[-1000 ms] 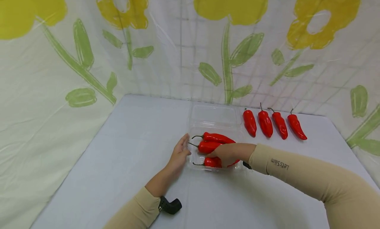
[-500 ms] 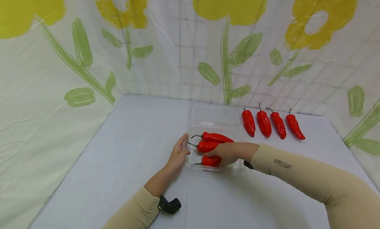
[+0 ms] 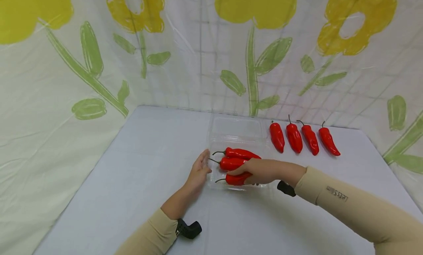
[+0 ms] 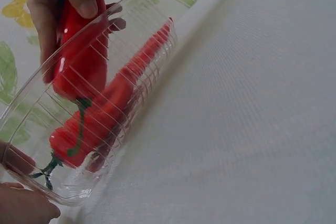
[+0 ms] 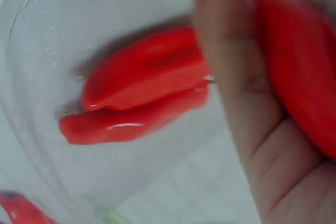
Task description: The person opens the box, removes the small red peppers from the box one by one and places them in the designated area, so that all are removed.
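My right hand grips a red pepper over the near half of a clear plastic clamshell box. In the left wrist view, this held pepper tilts stem-down behind the clear wall. Two more red peppers, a rear one and a front one, lie side by side in the box, stems to the left. Part of the front one is hidden by the right hand. My left hand rests against the box's left end, fingers extended along it and thumb near the rim.
The box's open lid lies flat behind it. Several red peppers stand apart in a row at the back right, including a leftmost one and a rightmost one. A flower-printed curtain hangs at the white table's far edge.
My right hand has drawn up and slightly right within the box, and more of the pepper it grips shows. The left hand and the other peppers hold their places.
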A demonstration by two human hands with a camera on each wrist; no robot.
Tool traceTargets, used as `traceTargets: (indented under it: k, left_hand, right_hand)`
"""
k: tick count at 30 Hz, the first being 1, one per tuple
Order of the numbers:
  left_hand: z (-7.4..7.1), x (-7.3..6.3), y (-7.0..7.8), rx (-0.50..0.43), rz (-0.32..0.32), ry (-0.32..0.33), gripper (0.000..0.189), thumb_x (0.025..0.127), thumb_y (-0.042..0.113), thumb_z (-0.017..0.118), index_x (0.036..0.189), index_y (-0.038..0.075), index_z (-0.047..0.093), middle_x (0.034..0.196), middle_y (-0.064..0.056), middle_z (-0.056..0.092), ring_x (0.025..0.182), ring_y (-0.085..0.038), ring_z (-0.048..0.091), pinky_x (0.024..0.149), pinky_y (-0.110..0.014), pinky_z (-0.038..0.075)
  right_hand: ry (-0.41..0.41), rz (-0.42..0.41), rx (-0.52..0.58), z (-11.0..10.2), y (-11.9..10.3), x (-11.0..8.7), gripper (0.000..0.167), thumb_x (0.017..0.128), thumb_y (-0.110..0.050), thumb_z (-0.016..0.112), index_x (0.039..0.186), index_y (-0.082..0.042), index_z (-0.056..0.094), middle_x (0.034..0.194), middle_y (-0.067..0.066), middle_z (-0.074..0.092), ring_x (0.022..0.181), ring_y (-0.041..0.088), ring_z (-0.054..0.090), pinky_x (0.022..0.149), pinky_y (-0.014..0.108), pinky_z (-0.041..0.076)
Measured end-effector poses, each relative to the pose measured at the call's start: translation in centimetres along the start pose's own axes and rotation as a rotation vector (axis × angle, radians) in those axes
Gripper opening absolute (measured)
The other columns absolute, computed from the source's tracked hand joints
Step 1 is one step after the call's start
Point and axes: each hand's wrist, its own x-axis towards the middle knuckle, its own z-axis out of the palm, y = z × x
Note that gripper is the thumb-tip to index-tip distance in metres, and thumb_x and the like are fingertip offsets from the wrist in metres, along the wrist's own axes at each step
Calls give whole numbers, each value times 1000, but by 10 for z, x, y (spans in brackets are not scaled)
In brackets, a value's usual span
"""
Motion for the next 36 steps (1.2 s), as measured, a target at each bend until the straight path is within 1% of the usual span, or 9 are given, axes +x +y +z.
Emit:
traceTargets:
  k: [3, 8, 14, 17, 21, 24, 27, 31, 36]
  left_hand:
    - [0, 0, 1, 11, 2, 2, 71, 79, -12, 33, 147, 0, 18, 155, -15, 17, 145, -29, 11, 117, -43, 11]
    - [-1, 0, 2, 21, -2, 2, 70, 80, -12, 33, 147, 1, 17, 156, -14, 17, 145, -28, 10, 117, -44, 11]
    - [0, 1, 2, 11, -4, 3, 71, 79, -13, 32, 147, 1, 18, 155, -15, 18, 145, -28, 11, 117, -44, 11]
    - [0, 1, 2, 14, -14, 11, 71, 79, -13, 33, 147, 2, 19, 155, -14, 19, 145, -28, 12, 117, -44, 11]
    - [0, 0, 3, 22, -18, 10, 71, 79, -13, 33, 147, 2, 18, 155, -14, 19, 145, -28, 12, 117, -44, 12]
    - [0, 0, 3, 25, -16, 7, 71, 79, -13, 33, 147, 2, 18, 155, -14, 19, 145, -29, 12, 117, -45, 12]
    - [1, 0, 4, 24, -21, 12, 71, 79, -13, 33, 147, 3, 19, 155, -13, 19, 145, -27, 12, 117, -44, 12]
    - [2, 0, 4, 24, -20, 12, 71, 79, -13, 33, 147, 2, 19, 155, -13, 19, 145, -27, 12, 117, -44, 12]
    - [2, 0, 4, 10, -20, 15, 71, 79, -13, 32, 147, 2, 19, 156, -12, 18, 145, -26, 11, 117, -41, 12]
  right_hand:
    - [87, -17, 22, 1, -2, -11, 53, 84, -15, 66, 133, -28, 52, 123, -4, 57, 117, 19, 45, 80, 28, 54]
    - [211, -11, 122, 6, 1, -26, 55, 85, -18, 64, 137, -28, 47, 124, 3, 57, 114, 23, 47, 78, 28, 54]
    - [338, 5, 266, 18, 11, -41, 59, 88, -21, 60, 143, -25, 39, 125, 8, 55, 109, 25, 47, 76, 26, 52]
    - [408, 1, 309, 25, 15, -47, 59, 88, -20, 60, 143, -24, 38, 124, 9, 54, 108, 25, 47, 75, 25, 52]
    - [479, -3, 365, 32, 17, -54, 59, 88, -20, 60, 143, -19, 39, 123, 13, 54, 106, 27, 49, 74, 24, 53]
    - [533, 1, 405, 37, 18, -57, 60, 89, -22, 59, 144, -18, 37, 128, 15, 52, 108, 28, 48, 74, 24, 53]
    - [590, 11, 457, 44, 21, -59, 61, 89, -22, 59, 145, -21, 35, 132, 16, 49, 108, 30, 47, 72, 26, 54]
    - [662, 71, 527, 54, 27, -65, 64, 88, -22, 60, 145, -26, 33, 133, 18, 47, 110, 32, 45, 70, 30, 55]
    - [755, 167, 592, 60, 34, -71, 67, 88, -24, 61, 146, -29, 29, 136, 20, 44, 118, 35, 40, 74, 34, 56]
